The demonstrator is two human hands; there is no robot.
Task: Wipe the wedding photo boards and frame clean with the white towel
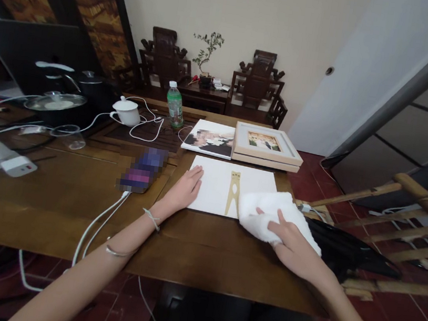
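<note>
A white panel (210, 184) lies flat near the table's edge, with a gold-coloured, fork-shaped stand (233, 192) upright along its middle. It looks like the back of a picture frame. My left hand (188, 186) rests on the panel's left edge, fingers laid flat and nothing held in them. Bunched in my right hand (286, 240) is a fluffy white cloth (266, 210), which covers the panel's lower right corner. The palm side of my right hand and part of its fingers are hidden by the cloth.
Behind the panel lie a photo print (211, 140) and stacked wooden picture frames (267, 147). A phone (143, 170) with white cables is left of my hand. Farther back stand a green bottle (175, 106), a lidded white cup (126, 112) and a plastic cup (74, 138). A wooden chair (427, 201) is at right.
</note>
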